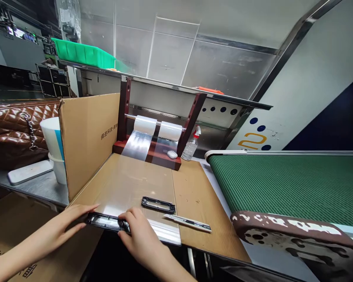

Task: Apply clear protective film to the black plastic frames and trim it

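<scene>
A narrow black plastic frame (106, 221) with a clear strip along its middle lies across the near edge of the film-covered cardboard. My right hand (141, 237) is closed on its right end, fingertips over the top and thumb underneath. At the other end, my left hand (69, 223) holds the frame between its stretched index finger and thumb. A second black plastic frame (158, 205) rests flat on the board beyond my right hand. Close to it is a utility knife (190, 223) with a white handle. Clear film (164, 232) lies under the frames.
Two film rolls (145, 125) hang on a dark red stand (123, 113) behind. A cardboard wall (90, 141) rises at left, beside white cups (53, 145). A spray bottle (191, 147) stands near the green conveyor belt (288, 184). A green bin (84, 54) sits on the upper shelf.
</scene>
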A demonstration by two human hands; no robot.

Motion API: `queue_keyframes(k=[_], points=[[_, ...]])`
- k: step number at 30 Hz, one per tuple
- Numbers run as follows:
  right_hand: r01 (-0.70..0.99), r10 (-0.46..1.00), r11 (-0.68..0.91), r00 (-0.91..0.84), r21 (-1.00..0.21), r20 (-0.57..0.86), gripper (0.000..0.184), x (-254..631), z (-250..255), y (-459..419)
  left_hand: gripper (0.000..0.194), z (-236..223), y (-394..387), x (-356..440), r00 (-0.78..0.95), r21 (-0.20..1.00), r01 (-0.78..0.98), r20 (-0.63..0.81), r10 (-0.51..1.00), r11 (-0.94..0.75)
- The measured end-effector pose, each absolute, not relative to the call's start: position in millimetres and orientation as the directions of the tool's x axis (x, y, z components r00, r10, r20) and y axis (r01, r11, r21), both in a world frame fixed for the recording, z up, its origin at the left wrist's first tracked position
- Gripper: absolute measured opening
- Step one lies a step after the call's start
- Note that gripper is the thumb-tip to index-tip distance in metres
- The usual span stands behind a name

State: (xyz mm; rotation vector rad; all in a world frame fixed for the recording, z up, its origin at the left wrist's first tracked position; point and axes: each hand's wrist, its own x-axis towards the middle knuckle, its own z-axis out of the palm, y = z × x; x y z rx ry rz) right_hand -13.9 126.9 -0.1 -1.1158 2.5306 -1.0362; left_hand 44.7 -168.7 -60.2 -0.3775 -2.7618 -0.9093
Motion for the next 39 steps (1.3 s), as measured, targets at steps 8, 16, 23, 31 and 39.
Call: queue_keyframes(k=[8,16,23,31,39], points=[[-0.613,-0.679,0.393,-0.696,-0.685,0.233,0.039,-14.4,-16.1,127.0,0.046,-51.1,-160.2,39.7,-0.889,0.449,0.395,0.408,0.21,0.801],[-0.614,-0.666,0.396,-0.704,-0.683,0.247,0.042,-15.9,-17.5,123.5,0.048,-39.6,-156.2,38.1,-0.836,0.367,0.446,0.496,0.233,0.817],[-0.608,-0.678,0.354,-0.69,-0.71,0.253,0.048,-10.0,-0.9,136.9,0.057,-50.9,-161.1,42.4,-0.843,0.336,0.42,0.488,0.225,0.843],[-0.582,-0.551,0.488,-0.784,-0.65,0.288,0.047,-31.9,25.4,217.5,0.042,-21.1,-128.3,43.9,-0.812,0.404,0.417,0.568,0.134,0.814],[-0.443,-0.42,0.629,-0.885,-0.639,0.201,0.028,-47.2,-14.6,301.8,0.033,5.5,-59.9,-2.6,-0.851,0.519,0.492,0.457,0.26,0.699]])
